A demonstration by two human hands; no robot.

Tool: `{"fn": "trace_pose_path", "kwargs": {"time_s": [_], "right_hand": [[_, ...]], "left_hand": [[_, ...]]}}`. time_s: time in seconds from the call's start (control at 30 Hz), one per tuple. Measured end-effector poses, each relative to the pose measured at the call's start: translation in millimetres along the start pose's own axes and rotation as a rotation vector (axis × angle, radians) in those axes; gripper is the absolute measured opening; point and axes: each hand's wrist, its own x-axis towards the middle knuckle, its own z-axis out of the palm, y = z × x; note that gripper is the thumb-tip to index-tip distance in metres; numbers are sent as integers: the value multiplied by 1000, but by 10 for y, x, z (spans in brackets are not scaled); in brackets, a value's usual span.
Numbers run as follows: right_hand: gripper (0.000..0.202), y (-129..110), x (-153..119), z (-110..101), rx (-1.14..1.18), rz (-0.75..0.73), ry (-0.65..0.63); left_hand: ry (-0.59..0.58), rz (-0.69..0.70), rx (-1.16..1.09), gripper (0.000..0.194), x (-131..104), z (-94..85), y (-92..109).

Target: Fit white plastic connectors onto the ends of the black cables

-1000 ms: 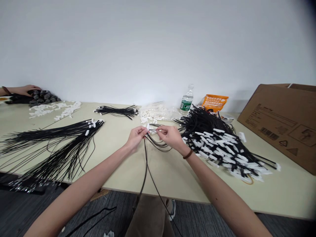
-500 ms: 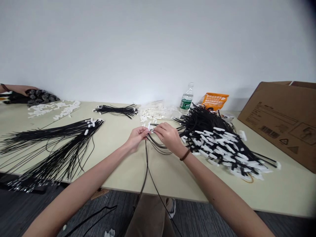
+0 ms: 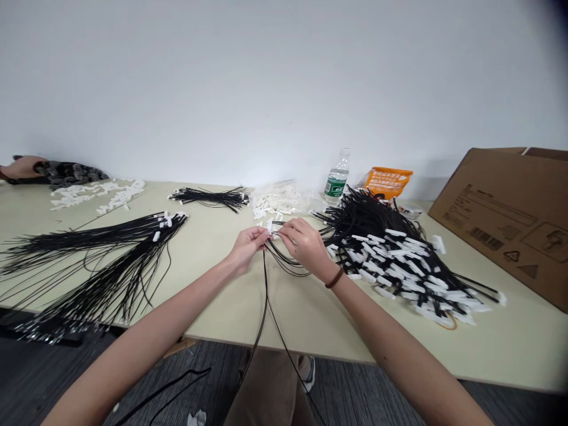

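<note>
Black cables (image 3: 266, 285), thin and flexible, loop and hang at the centre of the smooth, pale table (image 3: 222, 322), between a rectangular cardboard box (image 3: 497, 219) at right and a fanned cable sheaf (image 3: 126, 269) at left. The left hand (image 3: 247, 247) pinches a small white connector (image 3: 269, 225), apparently rigid plastic; the right hand (image 3: 307, 247), thumb and forefinger closed, grips a thin strand (image 3: 276, 232) beside it, a pose calling for fine, steady alignment.
</note>
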Motion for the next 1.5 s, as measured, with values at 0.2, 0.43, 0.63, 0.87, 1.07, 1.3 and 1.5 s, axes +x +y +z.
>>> {"fn": "trace_pose_path", "kwargs": {"time_s": [0.2, 0.43, 0.63, 0.87, 1.07, 1.3, 1.5], "right_hand": [[19, 18, 10, -23, 75, 17, 15], [16, 46, 23, -34, 215, 76, 81], [17, -1, 14, -6, 195, 84, 40], [18, 12, 5, 6, 160, 53, 54], [20, 8, 4, 6, 118, 16, 76], [20, -14, 8, -17, 69, -29, 91], [19, -24, 11, -32, 41, -63, 86]], "left_hand": [[37, 17, 1, 35, 17, -26, -7], [66, 19, -14, 34, 21, -54, -14], [50, 40, -10, 33, 2, -11, -7], [32, 42, -16, 34, 3, -14, 2], [25, 32, -21, 33, -2, -9, 12], [3, 17, -17, 32, 11, -29, -9], [-29, 5, -22, 31, 17, -42, -16]]}}
